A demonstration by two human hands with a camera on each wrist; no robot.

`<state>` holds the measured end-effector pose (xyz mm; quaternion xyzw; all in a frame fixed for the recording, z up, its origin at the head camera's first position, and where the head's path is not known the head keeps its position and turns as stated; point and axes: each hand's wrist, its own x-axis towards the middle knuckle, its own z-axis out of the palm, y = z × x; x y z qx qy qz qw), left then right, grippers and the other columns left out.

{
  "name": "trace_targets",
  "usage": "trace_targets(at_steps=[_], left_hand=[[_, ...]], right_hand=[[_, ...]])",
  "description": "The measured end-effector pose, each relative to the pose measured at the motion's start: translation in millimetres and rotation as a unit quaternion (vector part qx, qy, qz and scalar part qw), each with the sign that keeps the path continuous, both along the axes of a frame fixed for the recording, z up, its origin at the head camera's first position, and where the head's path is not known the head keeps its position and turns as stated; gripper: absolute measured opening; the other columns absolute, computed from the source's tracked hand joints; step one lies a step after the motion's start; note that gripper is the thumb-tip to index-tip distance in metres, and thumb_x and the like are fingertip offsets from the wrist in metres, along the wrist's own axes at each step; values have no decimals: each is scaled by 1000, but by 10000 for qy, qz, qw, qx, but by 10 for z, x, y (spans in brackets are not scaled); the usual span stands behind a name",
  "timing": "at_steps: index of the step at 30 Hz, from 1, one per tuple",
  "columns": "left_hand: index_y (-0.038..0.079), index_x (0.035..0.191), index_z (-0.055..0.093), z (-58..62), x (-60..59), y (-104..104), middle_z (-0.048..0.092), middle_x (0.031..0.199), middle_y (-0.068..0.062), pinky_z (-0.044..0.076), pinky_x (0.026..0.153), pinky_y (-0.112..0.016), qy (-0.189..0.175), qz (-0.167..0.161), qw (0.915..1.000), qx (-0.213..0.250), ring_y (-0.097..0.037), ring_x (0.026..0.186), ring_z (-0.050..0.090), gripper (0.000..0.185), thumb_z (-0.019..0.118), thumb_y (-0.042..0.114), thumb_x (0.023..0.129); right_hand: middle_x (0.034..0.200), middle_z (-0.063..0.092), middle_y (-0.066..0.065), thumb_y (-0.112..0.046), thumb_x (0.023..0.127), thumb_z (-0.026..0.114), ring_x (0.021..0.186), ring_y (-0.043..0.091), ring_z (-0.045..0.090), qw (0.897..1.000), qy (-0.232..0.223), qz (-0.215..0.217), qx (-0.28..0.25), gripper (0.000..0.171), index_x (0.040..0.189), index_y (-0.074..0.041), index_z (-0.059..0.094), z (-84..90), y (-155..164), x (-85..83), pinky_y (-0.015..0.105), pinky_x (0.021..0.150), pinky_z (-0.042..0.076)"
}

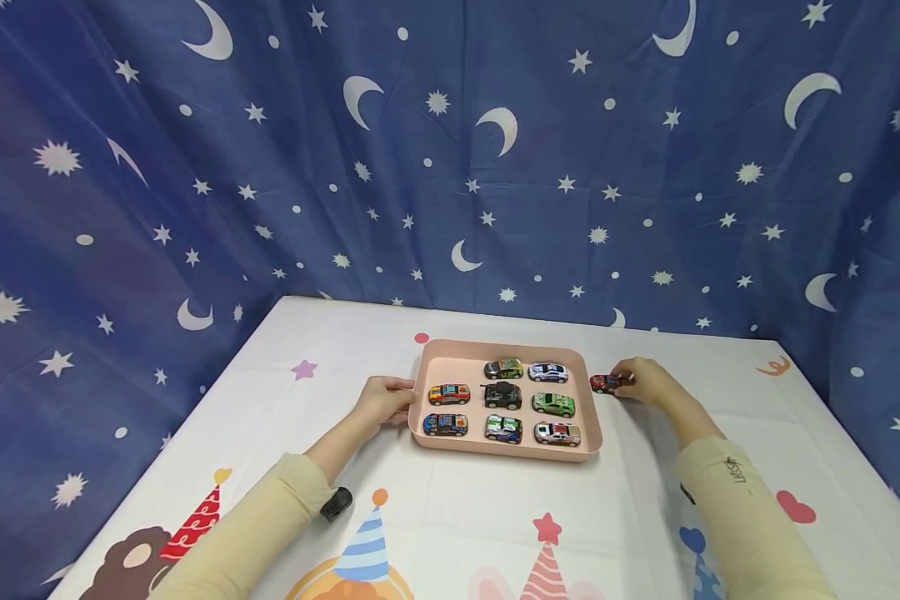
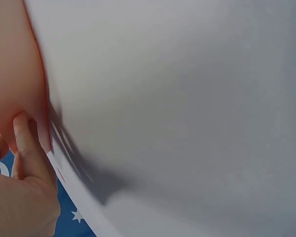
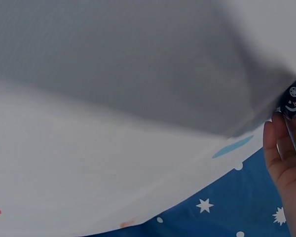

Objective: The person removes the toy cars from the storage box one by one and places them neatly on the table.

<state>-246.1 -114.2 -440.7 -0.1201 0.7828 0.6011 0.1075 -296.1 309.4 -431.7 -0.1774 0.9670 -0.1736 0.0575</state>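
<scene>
A pink rectangular tray (image 1: 487,451) lies on the white table with several toy cars in it. My left hand (image 1: 382,402) holds the tray's left side; in the left wrist view that hand (image 2: 27,182) has a fingertip pressed on the pink wall. Just outside the tray's right side, my right hand (image 1: 641,382) pinches a red and black toy car (image 1: 603,383). In the right wrist view the fingers (image 3: 281,136) meet the dark side of this car, partly cut off by the frame edge.
Inside the tray, a black toy vehicle (image 1: 502,396) sits mid-row, with a green car (image 1: 553,405) to its right and a red-yellow car (image 1: 448,394) to its left. A dark blue star-print curtain (image 1: 420,208) hangs behind the table (image 1: 330,333).
</scene>
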Motion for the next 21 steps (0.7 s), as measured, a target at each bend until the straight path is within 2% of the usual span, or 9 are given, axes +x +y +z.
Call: trace_targets(at_steps=[13, 21], left_hand=[[-6, 116, 61, -30, -21, -20, 68, 103, -23, 57, 55, -19, 26, -3, 10000, 26, -6, 62, 62, 33, 61, 3, 84], [-6, 115, 61, -21, -2, -5, 68, 102, -22, 58, 56, -19, 59, 30, 9999, 116, -6, 63, 62, 33, 61, 2, 84]], right_hand=[[93, 63, 28, -1, 79, 68, 83, 37, 64, 9990, -247, -88, -371, 28, 103, 11, 60, 68, 70, 33, 50, 78, 54], [97, 63, 29, -2, 81, 66, 85, 37, 63, 9981, -316, -201, -496, 29, 105, 12, 60, 44, 126, 68, 47, 76, 56]])
